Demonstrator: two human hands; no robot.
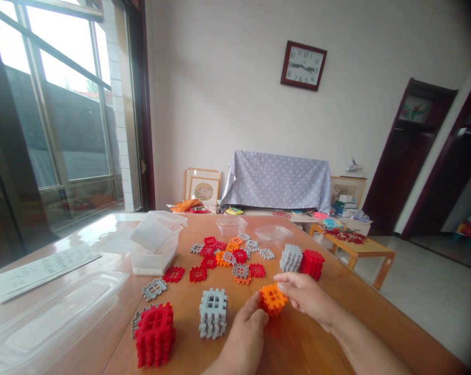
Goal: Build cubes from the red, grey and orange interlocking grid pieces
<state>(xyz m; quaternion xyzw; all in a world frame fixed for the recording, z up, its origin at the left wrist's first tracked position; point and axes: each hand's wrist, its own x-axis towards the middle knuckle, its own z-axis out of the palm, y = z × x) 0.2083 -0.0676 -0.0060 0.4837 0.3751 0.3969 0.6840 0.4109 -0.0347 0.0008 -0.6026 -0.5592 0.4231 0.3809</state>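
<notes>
Between my two hands is a short stack of orange interlocking plastic tiles (273,298), each with a window-like grid and notched edges. My left hand (248,333) grips its left side, thumb near the edge. The fingers of my right hand (304,291) pinch its upper right corner. Left of my left hand stands a grey tile stack (213,315). Farther left is a taller red tile stack (155,336), with a grey tile partly hidden behind it. Beyond my right hand, another grey stack (290,258) stands beside a red stack (312,264).
Loose red, grey and orange tiles (209,250) are scattered mid-table. A white plastic box (154,260), a clear container (231,226), clear lids (273,234) and paper sheets (44,271) lie about the wooden table. A low side table (356,249) stands beyond the right edge.
</notes>
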